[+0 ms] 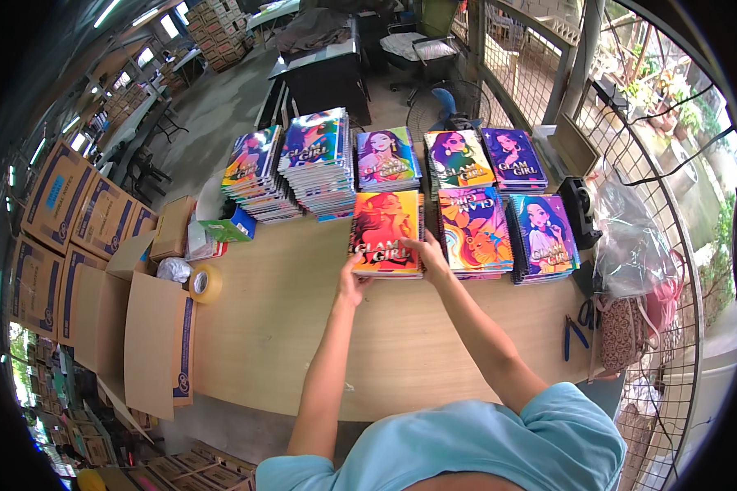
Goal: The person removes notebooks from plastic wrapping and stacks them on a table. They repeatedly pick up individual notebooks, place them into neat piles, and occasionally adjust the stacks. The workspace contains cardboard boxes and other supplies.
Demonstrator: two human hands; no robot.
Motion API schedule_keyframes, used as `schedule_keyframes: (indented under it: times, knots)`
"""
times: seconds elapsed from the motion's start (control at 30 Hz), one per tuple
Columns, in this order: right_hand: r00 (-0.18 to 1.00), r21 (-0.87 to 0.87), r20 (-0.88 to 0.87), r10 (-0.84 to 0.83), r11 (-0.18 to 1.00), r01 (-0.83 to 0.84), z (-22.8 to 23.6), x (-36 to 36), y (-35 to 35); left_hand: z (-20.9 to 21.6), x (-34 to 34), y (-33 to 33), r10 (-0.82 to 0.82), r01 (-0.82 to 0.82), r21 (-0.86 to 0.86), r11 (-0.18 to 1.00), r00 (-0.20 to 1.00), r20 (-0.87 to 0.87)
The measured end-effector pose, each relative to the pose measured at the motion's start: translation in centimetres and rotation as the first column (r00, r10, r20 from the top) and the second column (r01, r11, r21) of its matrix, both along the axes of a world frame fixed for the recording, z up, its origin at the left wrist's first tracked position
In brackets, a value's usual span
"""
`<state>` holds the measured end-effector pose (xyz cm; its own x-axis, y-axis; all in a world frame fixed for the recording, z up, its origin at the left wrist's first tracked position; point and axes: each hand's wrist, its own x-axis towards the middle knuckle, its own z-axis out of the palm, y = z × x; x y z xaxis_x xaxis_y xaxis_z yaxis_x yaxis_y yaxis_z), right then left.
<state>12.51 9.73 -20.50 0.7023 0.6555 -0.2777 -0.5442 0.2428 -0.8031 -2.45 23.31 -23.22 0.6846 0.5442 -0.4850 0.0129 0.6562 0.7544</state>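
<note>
A short stack of spiral notebooks with red-orange covers (387, 225) sits at the middle of the table. My left hand (352, 280) grips its lower left corner, and my right hand (429, 255) clasps its right side, the thumb on the cover. Close by on the right are a stack of orange and purple notebooks (472, 229) and one of blue-covered notebooks (544, 235). Behind them stand stacks with yellow-green (386, 158), white (460, 159) and dark purple (514, 157) covers. Two taller notebook stacks (313, 159) (254, 168) rise at the back left.
On the table's (258, 344) left lie a clear tape roll (205, 284) and a green box (228, 227). An open carton (151, 344) stands beside the left edge. Blue-handled pliers (574, 337), a black tape dispenser (581, 213) and a patterned bag (622, 331) are at the right, near wire mesh.
</note>
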Motion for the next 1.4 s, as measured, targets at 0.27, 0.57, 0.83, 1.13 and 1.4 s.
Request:
schedule_keyframes:
  times: [0.27, 0.57, 0.83, 1.13, 1.4]
  knots:
    - [0.482, -0.568, 0.818, 0.312, 0.570, 0.594, 2.1, -1.2, 0.5, -3.9, 3.4, -2.1, 0.042, -0.038, -0.072, 0.997, 0.998, 0.055]
    - [0.457, -0.472, 0.854, 0.250, 0.743, 0.475, 10.0, -2.0, 3.0, -2.1, 1.6, -0.8, -0.167, 0.167, 0.016, 0.986, 0.986, 0.013]
    - [0.924, -0.304, 0.381, 0.034, 0.948, 0.091, 9.9, 7.1, 15.7, 0.9, 0.9, 13.6, 0.064, 0.083, 0.685, 0.724, 0.980, -0.186]
    - [0.943, -0.467, 0.118, 0.311, 0.855, -0.223, 9.4, 9.9, 25.7, 4.2, 4.0, 26.5, -0.217, 0.325, 0.358, 0.875, 0.926, -0.310]
    - [0.949, -0.481, 0.132, 0.287, 0.856, -0.192, 9.9, 8.1, 26.7, 7.0, 5.6, 26.0, -0.044, 0.148, 0.315, 0.938, 0.949, -0.313]
